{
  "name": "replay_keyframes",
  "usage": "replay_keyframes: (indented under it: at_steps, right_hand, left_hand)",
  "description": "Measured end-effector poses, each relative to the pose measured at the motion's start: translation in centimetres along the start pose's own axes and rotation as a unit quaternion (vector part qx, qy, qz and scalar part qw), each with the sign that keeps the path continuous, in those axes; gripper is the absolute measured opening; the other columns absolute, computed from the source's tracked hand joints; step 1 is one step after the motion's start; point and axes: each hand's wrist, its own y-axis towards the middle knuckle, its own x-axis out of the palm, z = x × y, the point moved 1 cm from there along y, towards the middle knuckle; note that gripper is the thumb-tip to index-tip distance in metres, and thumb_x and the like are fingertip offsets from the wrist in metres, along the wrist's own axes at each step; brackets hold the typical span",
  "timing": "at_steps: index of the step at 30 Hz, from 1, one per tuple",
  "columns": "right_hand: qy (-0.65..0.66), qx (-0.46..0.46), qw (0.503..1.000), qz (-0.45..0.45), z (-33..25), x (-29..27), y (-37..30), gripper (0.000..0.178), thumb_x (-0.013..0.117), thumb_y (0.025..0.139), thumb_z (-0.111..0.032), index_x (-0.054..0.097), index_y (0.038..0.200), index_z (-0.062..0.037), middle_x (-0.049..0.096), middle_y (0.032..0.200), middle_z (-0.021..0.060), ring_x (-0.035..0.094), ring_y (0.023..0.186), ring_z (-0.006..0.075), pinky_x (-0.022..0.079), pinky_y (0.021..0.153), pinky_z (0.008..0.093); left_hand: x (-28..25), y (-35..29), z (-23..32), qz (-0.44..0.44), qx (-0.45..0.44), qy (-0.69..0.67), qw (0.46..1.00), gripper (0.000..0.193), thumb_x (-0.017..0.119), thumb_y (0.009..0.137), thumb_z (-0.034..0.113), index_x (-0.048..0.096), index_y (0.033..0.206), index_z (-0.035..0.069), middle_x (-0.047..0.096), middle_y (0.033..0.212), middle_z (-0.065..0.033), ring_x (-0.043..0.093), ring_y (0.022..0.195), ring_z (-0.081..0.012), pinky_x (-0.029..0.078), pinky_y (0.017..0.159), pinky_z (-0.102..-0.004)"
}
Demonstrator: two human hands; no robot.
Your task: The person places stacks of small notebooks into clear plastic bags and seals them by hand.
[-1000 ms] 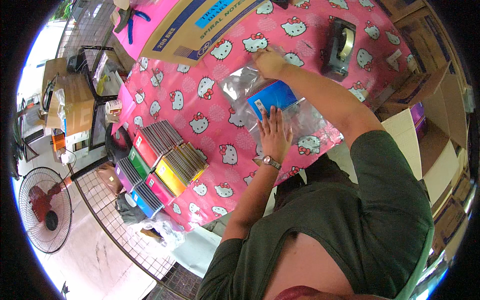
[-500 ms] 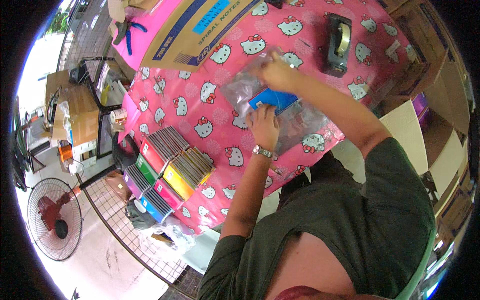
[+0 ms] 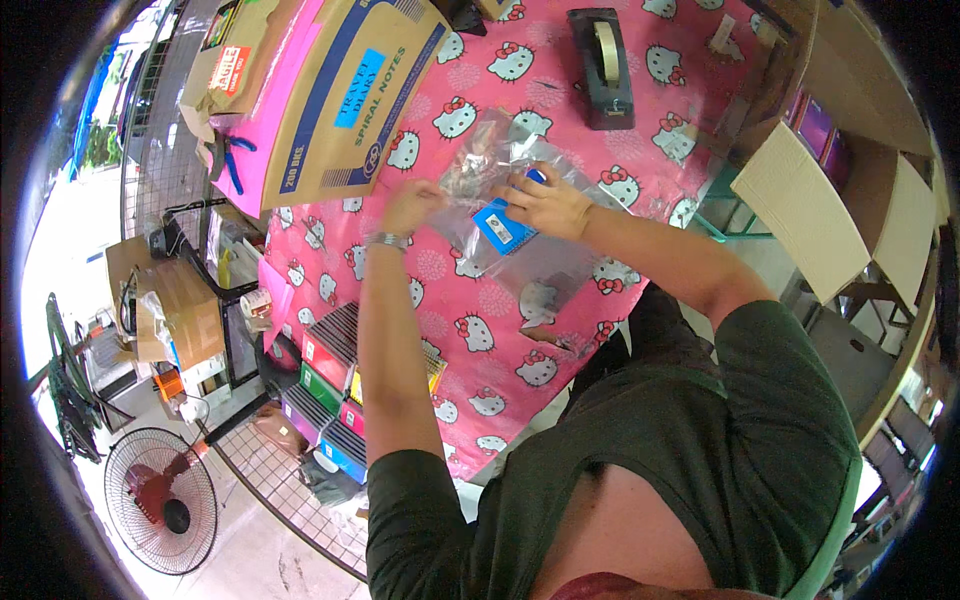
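A small blue spiral notebook (image 3: 500, 228) with a white label lies on a clear plastic bag (image 3: 565, 275) in the middle of the pink table. Over the notebook lies my right hand (image 3: 552, 207), its fingers curled around and pressing it, covering part of its blue surface. My left hand (image 3: 410, 208), with a metal watch at the wrist, is at the left edge of the plastic, fingertips pinched together on it. Stacks of spiral notebooks (image 3: 330, 345) with coloured covers stand at the table's left edge, partly hidden behind my left forearm.
A large cardboard carton (image 3: 330, 130) stands at the far left, with blue-handled pliers (image 3: 235, 165) at its corner. A black tape dispenser (image 3: 603, 70) sits at the back. Open cardboard boxes (image 3: 805, 210) are on the right; a fan (image 3: 160, 500) stands lower left.
My left hand has left the notebook and moved left to the plastic's edge. My right hand has come down from the bag's far end onto the notebook. The whole view has shifted.
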Motion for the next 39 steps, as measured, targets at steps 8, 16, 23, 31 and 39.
replay_keyframes:
  at_steps: [8, 16, 23, 31, 39]
  right_hand:
    - [-0.038, -0.024, 0.999, 0.009, 0.4, 1.5, -1.1, 0.020, 0.055, 0.077, -0.023, 0.058, 0.096, -0.0194, 0.057, 0.111, -0.0026, 0.045, 0.120, 0.0146, 0.034, 0.098, 0.0468]
    - [0.025, -0.066, 0.998, -0.006, 0.7, 1.5, -1.0, 0.018, 0.056, 0.075, -0.021, 0.055, 0.093, -0.0172, 0.061, 0.098, -0.0037, 0.048, 0.114, 0.0148, 0.030, 0.100, 0.0442]
    - [0.002, 0.070, 0.995, -0.076, 6.0, -1.9, 2.2, 0.019, 0.058, 0.076, -0.021, 0.062, 0.094, -0.0197, 0.058, 0.105, 0.0007, 0.048, 0.113, 0.0201, 0.030, 0.100, 0.0499]
    - [0.155, 0.070, 0.981, -0.099, -2.2, -4.5, -4.3, 0.036, 0.058, 0.082, -0.028, 0.061, 0.111, -0.0066, 0.056, 0.119, 0.0117, 0.049, 0.117, 0.0286, 0.027, 0.106, 0.0497]
    - [0.200, 0.330, 0.899, -0.206, 0.9, -0.6, -1.0, 0.051, 0.043, 0.092, -0.041, 0.048, 0.127, -0.0037, 0.058, 0.118, 0.0158, 0.050, 0.118, 0.0276, 0.024, 0.106, 0.0546]
  left_hand:
    - [8.0, -5.1, 5.4, 0.173, 0.208, 0.384, 0.883, 0.037, 0.068, 0.073, 0.025, 0.062, 0.106, 0.011, 0.063, 0.096, -0.0074, 0.057, 0.099, -0.0260, 0.039, 0.091, -0.0455]
    - [14.4, -9.5, 9.7, 0.320, 0.136, 0.258, 0.901, 0.040, 0.067, 0.067, 0.015, 0.056, 0.103, 0.003, 0.053, 0.104, -0.0167, 0.050, 0.101, -0.0333, 0.040, 0.089, -0.0466]
    - [18.4, -4.9, 7.1, 0.374, 0.055, 0.199, 0.904, 0.039, 0.060, 0.071, 0.006, 0.055, 0.109, -0.002, 0.052, 0.107, -0.0188, 0.049, 0.100, -0.0366, 0.042, 0.088, -0.0445]
    - [16.3, -4.8, 7.4, 0.302, 0.053, 0.191, 0.932, 0.034, 0.060, 0.073, 0.004, 0.059, 0.106, -0.001, 0.052, 0.110, -0.0185, 0.050, 0.102, -0.0352, 0.043, 0.089, -0.0423]
    - [16.7, -5.0, 6.0, 0.388, 0.061, 0.069, 0.917, 0.033, 0.060, 0.068, -0.005, 0.065, 0.100, 0.002, 0.055, 0.110, -0.0190, 0.053, 0.103, -0.0358, 0.045, 0.087, -0.0419]
